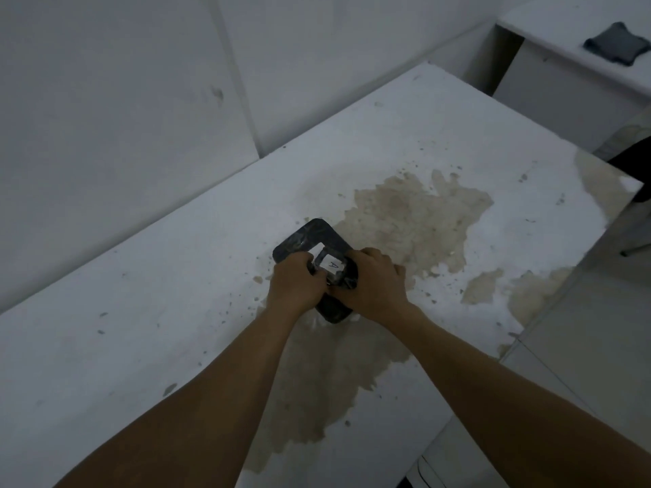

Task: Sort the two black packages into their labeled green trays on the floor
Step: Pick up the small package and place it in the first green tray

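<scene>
A black package (310, 237) lies on the white, stained table (141, 311) near its middle. A white label marked "A" (331, 264) sits on its top. My left hand (296, 280) grips the package's left side with fingers curled over it. My right hand (370, 280) grips its right side, covering part of the wrap. The package's near end (333, 311) shows between my wrists. A second dark package (616, 44) rests on a white desk at the far right. No green tray is in view.
The table has brown worn patches (415, 213) around the package and toward its right edge. White walls (123, 100) close off the left and back. A white desk (570, 37) stands at the upper right, with pale floor (599, 346) along the right side.
</scene>
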